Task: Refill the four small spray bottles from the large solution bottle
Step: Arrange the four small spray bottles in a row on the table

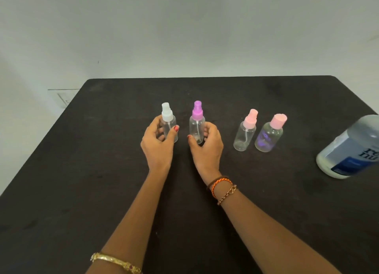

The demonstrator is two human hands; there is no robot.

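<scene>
1. We see a dark table (102, 171) w/ four small clear spray bottles standing upright in a rough row across its middle, plus one large bottle at the right edge.
2. Our left hand (159, 144) curls round the white-capped bottle (169, 126), leftmost of the row; thumb on its right side, fingers behind it. The bottle's base is hidden by the hand, so we can't tell if it's lifted or resting.
3. Our right hand (207, 145) grips the purple-capped bottle (196, 126) just beside it; thumb at the lower left of the body, fingers wrapped round the right. The two held bottles are near each other, not touching.
4. The light-pink spray bottle (245, 134) stands free to the right, apart from both hands, leaning in the wide-angle view.
5. The pink flat-capped bottle (269, 135) stands just beside it, w/ a purplish tint inside its lower body.
6. All four look near empty; caps on.
7. The large solution bottle (348, 148) sits well apart at far right, partly cut off by the frame, white w/ a blue label.
8. Left forearm has a gold bangle (114, 261); right wrist has an orange thread band (220, 185) & a chain bracelet (227, 193).
</scene>
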